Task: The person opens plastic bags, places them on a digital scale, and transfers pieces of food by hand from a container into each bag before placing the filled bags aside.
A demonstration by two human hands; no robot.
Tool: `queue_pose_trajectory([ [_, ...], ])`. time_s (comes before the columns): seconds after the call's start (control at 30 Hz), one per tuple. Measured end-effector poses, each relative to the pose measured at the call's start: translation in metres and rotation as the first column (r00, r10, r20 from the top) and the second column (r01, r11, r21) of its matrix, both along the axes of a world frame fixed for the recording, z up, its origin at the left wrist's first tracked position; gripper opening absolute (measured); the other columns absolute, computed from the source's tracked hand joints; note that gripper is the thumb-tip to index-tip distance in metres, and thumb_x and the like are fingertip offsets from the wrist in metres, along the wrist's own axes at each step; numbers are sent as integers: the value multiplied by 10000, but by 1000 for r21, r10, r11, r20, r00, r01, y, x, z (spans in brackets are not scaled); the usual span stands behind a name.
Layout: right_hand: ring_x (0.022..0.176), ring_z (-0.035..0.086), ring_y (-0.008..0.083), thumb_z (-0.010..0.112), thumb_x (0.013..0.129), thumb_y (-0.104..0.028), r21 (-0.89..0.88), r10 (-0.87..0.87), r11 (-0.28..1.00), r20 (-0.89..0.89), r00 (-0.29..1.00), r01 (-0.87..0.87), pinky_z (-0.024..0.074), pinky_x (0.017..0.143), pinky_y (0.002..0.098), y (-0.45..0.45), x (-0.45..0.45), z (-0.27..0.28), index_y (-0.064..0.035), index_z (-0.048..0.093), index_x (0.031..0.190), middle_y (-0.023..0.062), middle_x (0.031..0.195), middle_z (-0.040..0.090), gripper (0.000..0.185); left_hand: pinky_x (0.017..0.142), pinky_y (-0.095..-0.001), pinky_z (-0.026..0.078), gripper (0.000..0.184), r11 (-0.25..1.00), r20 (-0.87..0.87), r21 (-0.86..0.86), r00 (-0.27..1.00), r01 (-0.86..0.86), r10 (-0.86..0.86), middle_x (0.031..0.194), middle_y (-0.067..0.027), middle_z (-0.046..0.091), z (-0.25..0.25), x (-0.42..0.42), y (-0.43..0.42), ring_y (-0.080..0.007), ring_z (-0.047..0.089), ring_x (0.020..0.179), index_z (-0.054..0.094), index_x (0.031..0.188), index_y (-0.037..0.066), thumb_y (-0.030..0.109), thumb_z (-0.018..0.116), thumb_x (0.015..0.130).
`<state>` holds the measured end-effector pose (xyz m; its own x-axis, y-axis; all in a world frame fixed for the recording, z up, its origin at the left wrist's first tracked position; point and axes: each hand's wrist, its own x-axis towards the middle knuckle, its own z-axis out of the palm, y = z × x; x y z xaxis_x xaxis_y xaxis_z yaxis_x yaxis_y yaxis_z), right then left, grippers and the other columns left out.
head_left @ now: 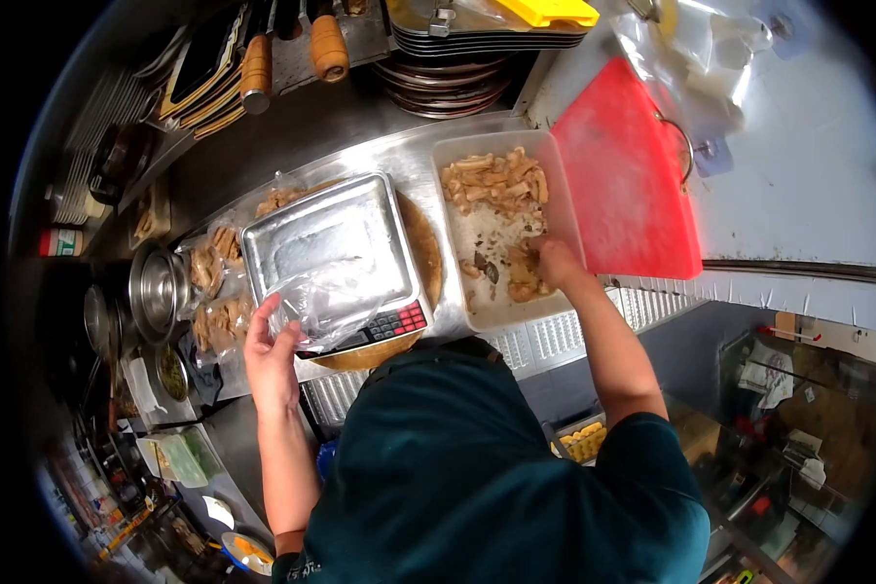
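Observation:
My left hand (pixel 271 362) pinches the edge of a clear plastic bag (pixel 326 297), which lies spread over the metal pan of a digital scale (pixel 331 229). The scale has red and black keys along its near edge and sits on a round wooden board (pixel 420 248). To the right is a white plastic tub (pixel 482 229), partly filled with cooked brown meat pieces (pixel 496 180). My right hand (pixel 558 263) reaches into the tub's near right corner, at a heap of these pieces. Its fingertips are hidden, so I cannot see whether it grips any.
Filled clear bags (pixel 214 263) lie left of the scale, beside stacked steel bowls (pixel 156 287). A red cutting board (pixel 623 180) leans against the wall right of the tub. Stacked plates (pixel 443 88) and wooden-handled tools (pixel 329 49) are at the back.

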<state>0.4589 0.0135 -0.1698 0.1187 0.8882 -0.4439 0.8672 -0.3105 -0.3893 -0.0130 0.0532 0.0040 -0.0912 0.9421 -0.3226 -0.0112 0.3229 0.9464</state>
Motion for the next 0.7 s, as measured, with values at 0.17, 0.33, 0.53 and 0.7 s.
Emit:
queue_pose_trajectory([
  [0.17, 1139, 637, 397, 668, 862, -78, -229, 15, 973, 175, 984, 26, 530, 932, 458, -4, 1, 0, -2, 604, 1240, 261, 1206, 662, 391, 758, -245, 512, 504, 1000, 15, -2, 1000, -20, 20, 1319, -101, 577, 3, 0, -3, -101, 597, 894, 530, 1381, -45, -61, 645, 890],
  [0.33, 1085, 667, 402, 626, 900, -107, -314, 44, 949, 109, 993, -8, 543, 919, 433, -14, -10, 2, -13, 515, 1358, 273, 1197, 665, 481, 754, -250, 514, 499, 999, 36, 3, 998, -46, 46, 1313, -103, 576, 2, 3, -6, -106, 600, 887, 534, 1374, -42, -65, 645, 888],
  [0.53, 985, 695, 359, 580, 878, -57, -240, -331, 936, -358, 873, 257, 542, 862, 417, -17, 4, -2, -34, 598, 1281, 242, 1125, 694, 404, 747, -246, 516, 503, 998, 41, 2, 997, -70, 70, 1294, -96, 591, 5, 0, -7, -104, 604, 846, 537, 1373, -37, -71, 649, 884],
  [0.7, 982, 698, 327, 576, 850, -20, -224, 115, 968, 2, 993, -112, 539, 839, 404, -13, -2, 1, -82, 700, 1148, 176, 1086, 722, 329, 742, -245, 517, 499, 998, 35, 3, 997, -66, 66, 1289, -95, 594, 8, 3, -7, -99, 605, 847, 537, 1371, -38, -73, 647, 885],
])
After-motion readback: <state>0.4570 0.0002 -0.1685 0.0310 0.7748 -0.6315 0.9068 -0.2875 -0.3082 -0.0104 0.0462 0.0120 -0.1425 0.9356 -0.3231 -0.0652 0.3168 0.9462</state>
